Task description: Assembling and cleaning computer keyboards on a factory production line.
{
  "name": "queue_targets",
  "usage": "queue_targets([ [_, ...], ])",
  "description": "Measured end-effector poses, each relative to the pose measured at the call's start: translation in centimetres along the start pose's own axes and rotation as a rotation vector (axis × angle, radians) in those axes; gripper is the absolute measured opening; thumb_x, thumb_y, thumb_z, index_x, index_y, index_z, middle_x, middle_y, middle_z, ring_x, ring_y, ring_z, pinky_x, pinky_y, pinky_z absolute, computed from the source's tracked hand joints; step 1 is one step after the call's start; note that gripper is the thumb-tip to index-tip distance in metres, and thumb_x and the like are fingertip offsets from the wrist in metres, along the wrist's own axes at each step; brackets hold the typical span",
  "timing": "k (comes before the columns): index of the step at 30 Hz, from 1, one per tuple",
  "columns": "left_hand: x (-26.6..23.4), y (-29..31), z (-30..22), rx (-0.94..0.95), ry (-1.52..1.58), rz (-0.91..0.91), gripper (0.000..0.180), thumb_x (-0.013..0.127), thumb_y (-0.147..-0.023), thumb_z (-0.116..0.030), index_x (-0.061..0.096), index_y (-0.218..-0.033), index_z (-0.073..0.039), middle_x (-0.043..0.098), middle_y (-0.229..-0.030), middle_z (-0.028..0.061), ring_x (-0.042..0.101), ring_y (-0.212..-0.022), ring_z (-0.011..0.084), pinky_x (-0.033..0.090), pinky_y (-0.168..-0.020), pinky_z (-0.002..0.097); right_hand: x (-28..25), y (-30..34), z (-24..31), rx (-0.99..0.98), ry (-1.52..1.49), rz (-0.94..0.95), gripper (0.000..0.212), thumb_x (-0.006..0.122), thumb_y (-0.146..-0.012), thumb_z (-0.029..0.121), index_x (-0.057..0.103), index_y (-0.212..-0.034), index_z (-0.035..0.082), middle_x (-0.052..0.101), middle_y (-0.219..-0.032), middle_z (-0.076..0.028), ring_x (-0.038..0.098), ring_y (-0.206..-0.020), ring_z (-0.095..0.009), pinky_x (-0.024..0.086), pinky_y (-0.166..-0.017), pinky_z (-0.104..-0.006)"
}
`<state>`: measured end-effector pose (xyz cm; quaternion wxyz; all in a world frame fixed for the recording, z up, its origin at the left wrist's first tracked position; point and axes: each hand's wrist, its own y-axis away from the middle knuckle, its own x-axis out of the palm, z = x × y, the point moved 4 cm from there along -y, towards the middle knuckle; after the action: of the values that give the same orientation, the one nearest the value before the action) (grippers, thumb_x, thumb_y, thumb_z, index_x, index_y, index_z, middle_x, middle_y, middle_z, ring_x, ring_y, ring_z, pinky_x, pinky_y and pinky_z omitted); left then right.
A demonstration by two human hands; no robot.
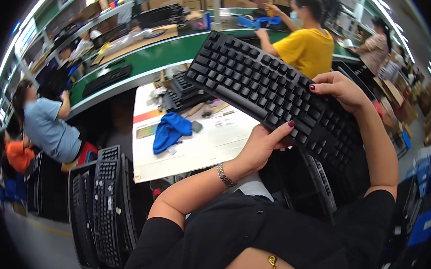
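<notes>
A black full-size keyboard (256,75) is held up in front of me, tilted, its keys facing me. My left hand (263,144) grips its near long edge, the thumb lying over the keys. On the far long edge, toward the right, my right hand (338,90) is closed with its thumb on top. The fingers of both hands are mostly hidden beneath the keyboard. Below and beyond it stands a white-topped table (202,155), bearing a blue cloth (172,132) and a pile of dark keyboard parts (181,94).
At my left, a black bin (74,212) holds several keyboards (107,205) on edge. A green workbench (146,57) runs across behind the table, with another keyboard (107,80) on it. Co-workers in yellow (304,50) and light blue (52,124) are at the bench. Blue crates (426,225) stand at right.
</notes>
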<state>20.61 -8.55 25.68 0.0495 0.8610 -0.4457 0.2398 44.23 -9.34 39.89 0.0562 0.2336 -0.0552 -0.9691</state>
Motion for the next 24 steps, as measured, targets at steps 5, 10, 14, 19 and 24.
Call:
queue_targets([
  [5,-3.2,3.3,-1.3,0.068,0.191,-0.154,0.033,0.064,-0.105,-0.012,0.063,-0.132,0.007,0.074,-0.123,0.0188,0.076,-0.103,0.0247,0.064,-0.089,0.033,4.9,-4.4,4.3,-0.001,0.001,-0.012,0.041,0.06,-0.109,0.037,0.075,-0.116,-0.001,0.063,-0.081,0.001,0.055,-0.072,-0.005,0.042,-0.064,-0.019],
  [10,-5.1,6.0,-0.4,0.06,0.198,-0.192,0.032,0.064,-0.105,-0.01,0.063,-0.132,0.007,0.074,-0.122,0.019,0.076,-0.101,0.0248,0.065,-0.084,0.0317,9.4,-9.0,4.5,-0.069,-0.064,0.036,0.044,0.06,-0.108,0.043,0.075,-0.112,0.002,0.061,-0.08,-0.001,0.051,-0.063,-0.006,0.04,-0.058,-0.0194],
  [14,-5.8,7.7,0.8,0.025,0.182,-0.184,0.031,0.067,-0.103,-0.01,0.065,-0.13,0.006,0.075,-0.12,0.0177,0.077,-0.1,0.0246,0.066,-0.083,0.0316,11.8,-10.8,4.2,-0.003,0.024,0.127,0.049,0.06,-0.108,0.047,0.077,-0.103,0.001,0.065,-0.079,-0.004,0.053,-0.058,-0.01,0.043,-0.054,-0.0211],
  [19,-6.4,8.8,1.7,0.028,0.156,-0.198,0.032,0.067,-0.103,-0.008,0.065,-0.131,0.006,0.075,-0.121,0.0182,0.077,-0.1,0.025,0.066,-0.082,0.0311,13.5,-11.8,4.1,-0.093,0.284,0.255,0.043,0.06,-0.108,0.038,0.078,-0.1,0.0,0.07,-0.083,-0.005,0.052,-0.057,-0.01,0.042,-0.053,-0.0209],
  [24,-6.7,9.4,3.1,0.015,0.252,-0.211,0.032,0.068,-0.102,-0.007,0.065,-0.131,0.006,0.075,-0.121,0.0182,0.077,-0.1,0.0255,0.066,-0.083,0.0319,14.2,-11.0,3.7,-0.179,0.268,0.257,0.031,0.061,-0.109,0.024,0.08,-0.1,0.0,0.063,-0.078,0.001,0.047,-0.064,-0.004,0.04,-0.057,-0.0236],
])
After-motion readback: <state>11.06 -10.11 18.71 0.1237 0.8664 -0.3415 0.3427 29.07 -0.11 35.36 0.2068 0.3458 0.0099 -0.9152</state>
